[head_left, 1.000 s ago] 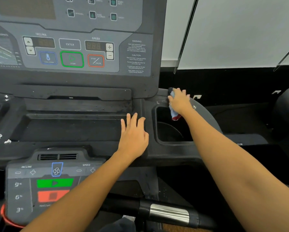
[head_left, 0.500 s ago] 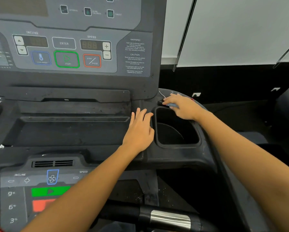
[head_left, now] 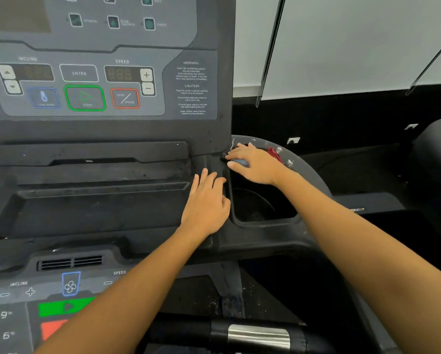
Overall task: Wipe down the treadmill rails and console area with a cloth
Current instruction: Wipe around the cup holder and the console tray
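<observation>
Blue-red cloth (head_left: 272, 153), black console (head_left: 107, 172)

White wall (head_left: 354, 42) fills 1–2 o'clock, evenly lit, no shadows of note. Two thin dark diagonal rods cross it: one rod (head_left: 270, 49) near 12–1 o'clock, a second (head_left: 431, 62) at the far right edge. Below the wall a black band (head_left: 342, 118) runs across at 3 o'clock, with two small white marks on it. Dark rounded machine part (head_left: 436, 159) at 3 o'clock, identity unclear. Floor (head_left: 418, 226) there dark, detail lost.
</observation>
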Motion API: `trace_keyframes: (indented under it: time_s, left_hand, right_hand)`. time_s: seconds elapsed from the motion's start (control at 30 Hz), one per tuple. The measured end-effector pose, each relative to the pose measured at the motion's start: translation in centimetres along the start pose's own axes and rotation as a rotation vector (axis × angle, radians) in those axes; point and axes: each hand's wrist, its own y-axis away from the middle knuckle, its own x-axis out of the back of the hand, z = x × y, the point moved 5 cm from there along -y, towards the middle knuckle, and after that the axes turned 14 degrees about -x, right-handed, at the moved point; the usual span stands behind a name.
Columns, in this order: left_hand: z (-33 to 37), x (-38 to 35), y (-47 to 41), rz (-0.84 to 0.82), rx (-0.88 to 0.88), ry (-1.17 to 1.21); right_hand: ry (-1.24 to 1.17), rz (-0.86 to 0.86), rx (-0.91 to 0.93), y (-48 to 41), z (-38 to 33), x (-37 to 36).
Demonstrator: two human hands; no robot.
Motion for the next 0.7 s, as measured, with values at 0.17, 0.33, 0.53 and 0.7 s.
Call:
trace_keyframes:
  time_s: [0.17,0.33,0.53,0.7]
  left_hand:
    - [0.1,0.2,0.1,0.016,-0.001,-0.005]
    - [0.1,0.1,0.2,0.008,-0.008,-0.023]
    - [0.0,0.0,0.3,-0.007,-0.009,-0.020]
    - [0.0,0.0,0.4,-0.016,-0.005,-0.025]
  right_hand:
    - [0.036,0.146,-0.053,1.8,3.8,0.9]
    - [-0.009,0.189,-0.090,0.4,3.9,1.1]
    - [-0.102,0.193,-0.228,-0.2,4.8,2.4]
    - [-0.130,0.250,-0.241,1.8,5.1,2.3]
